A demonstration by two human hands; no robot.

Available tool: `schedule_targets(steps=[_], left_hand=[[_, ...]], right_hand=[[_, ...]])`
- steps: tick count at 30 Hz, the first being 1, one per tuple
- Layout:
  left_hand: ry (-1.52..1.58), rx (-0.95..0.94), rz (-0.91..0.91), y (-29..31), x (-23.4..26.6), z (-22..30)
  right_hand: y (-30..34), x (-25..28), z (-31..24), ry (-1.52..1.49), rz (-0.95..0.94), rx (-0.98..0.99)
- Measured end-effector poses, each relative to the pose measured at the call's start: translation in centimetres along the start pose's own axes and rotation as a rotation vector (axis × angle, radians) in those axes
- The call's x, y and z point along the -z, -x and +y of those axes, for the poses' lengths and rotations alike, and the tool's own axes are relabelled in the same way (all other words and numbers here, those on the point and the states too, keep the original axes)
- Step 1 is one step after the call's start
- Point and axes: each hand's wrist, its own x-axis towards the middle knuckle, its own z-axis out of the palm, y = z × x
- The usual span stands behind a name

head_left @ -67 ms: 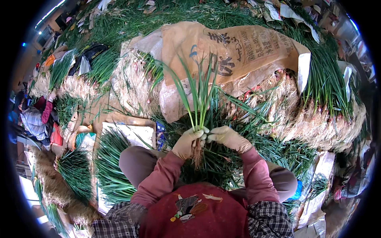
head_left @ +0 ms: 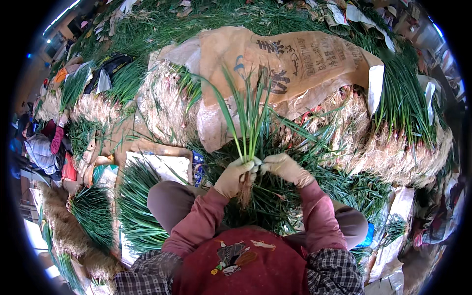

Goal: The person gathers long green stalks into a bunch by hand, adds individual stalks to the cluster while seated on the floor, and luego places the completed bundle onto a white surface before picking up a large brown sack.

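Note:
Upright in front of my lap stands a small bunch of green garlic (head_left: 250,129), with long flat leaves above and brown stringy roots below. Its stems are gripped low down by my gloved left hand (head_left: 235,178), whose fingers are wrapped round them. My gloved right hand (head_left: 285,169) is close beside the bunch, fingertips pinched together near the left fingers. Whatever the right fingers pinch, if anything, is too small to make out. Loose green leaves (head_left: 270,206) lie under both hands, between my crossed legs.
A brown printed sack (head_left: 314,64) covers part of a long heap of rooted stalks (head_left: 339,132) ahead. To the left, trimmed-looking greens (head_left: 140,211) lie by a white sheet (head_left: 167,167). Another person (head_left: 46,147) sits at the far left. A pale strip (head_left: 393,231) lies at right.
My right hand has shifted very slightly up and to the right, its fingertips still pinched. The left hand and the bunch have barely moved.

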Motion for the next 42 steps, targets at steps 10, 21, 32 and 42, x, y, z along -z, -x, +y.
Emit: schedule_targets(steps=[10,21,32,42], left_hand=[[-0.125,-0.332,-0.036,0.8,0.4,1.4],[0.309,-0.415,0.117,-1.2,1.5,2.2],[0.24,-0.686,0.279,-0.5,1.4,3.9],[0.213,-0.608,0.248,-2.6,1.4,2.3]], right_hand=[[5.0,2.1,6.7,0.851,-0.247,-0.448],[-9.5,21.2,-1.5,1.695,0.948,0.005],[-12.7,33.4,-15.7,1.493,1.391,0.147],[14.8,43.9,-32.1,0.35,1.494,0.484]])
